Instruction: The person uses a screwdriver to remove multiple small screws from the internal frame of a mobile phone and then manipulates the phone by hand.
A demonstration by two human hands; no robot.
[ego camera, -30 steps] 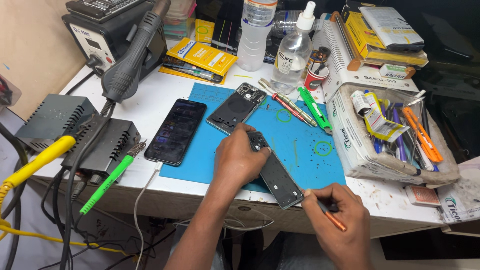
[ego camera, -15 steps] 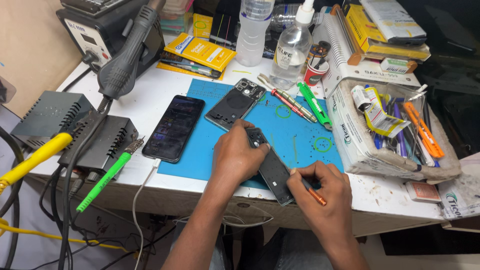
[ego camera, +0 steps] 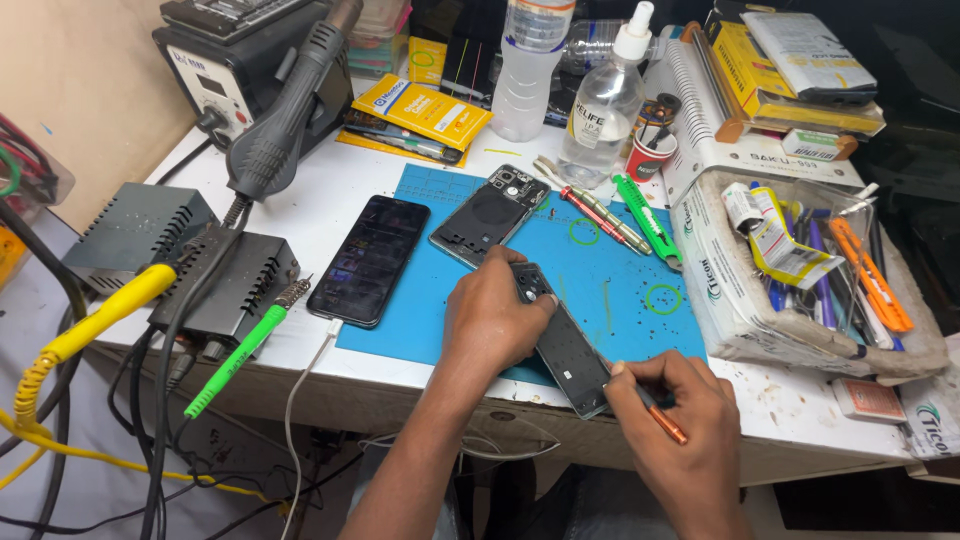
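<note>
My left hand (ego camera: 493,322) presses down on the upper part of an opened dark phone body (ego camera: 566,347) that lies slanted on the blue work mat (ego camera: 620,280). At the phone's lower end, my right hand (ego camera: 678,415) grips a thin orange-handled tool (ego camera: 662,416), with its tip against the phone's lower edge. A second black phone (ego camera: 369,259) lies screen up at the mat's left edge. A grey phone back cover (ego camera: 490,214) rests at the mat's top.
A hot-air station (ego camera: 240,62) and its handle (ego camera: 290,105) stand at the back left, above two grey boxes (ego camera: 236,282). Bottles (ego camera: 602,100), screwdrivers (ego camera: 645,218), yellow boxes (ego camera: 420,108) and a tray of tools (ego camera: 800,270) crowd the back and right. Cables hang off the left edge.
My right hand with the orange tool has moved up and left from the table's front edge to the phone's lower end. My left hand stays on the phone.
</note>
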